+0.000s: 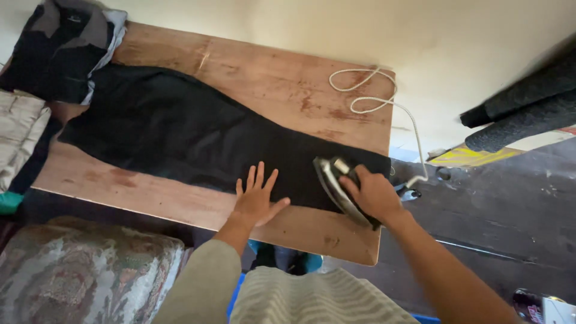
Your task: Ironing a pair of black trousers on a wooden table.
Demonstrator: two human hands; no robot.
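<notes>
One iron [336,183] gripped, right hand [373,193], on black garment [180,135]

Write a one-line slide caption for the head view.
Left hand flattens black garment on wooden table while right hand grips iron.

Flat yellow printed sheet or package [465,157] — on floor past table's far right corner, partly hidden.

Worn wooden table [252,66]: black garment [180,135] spread flat, folded clothes [60,51] at corner, white cord [366,90] coiled.
</notes>
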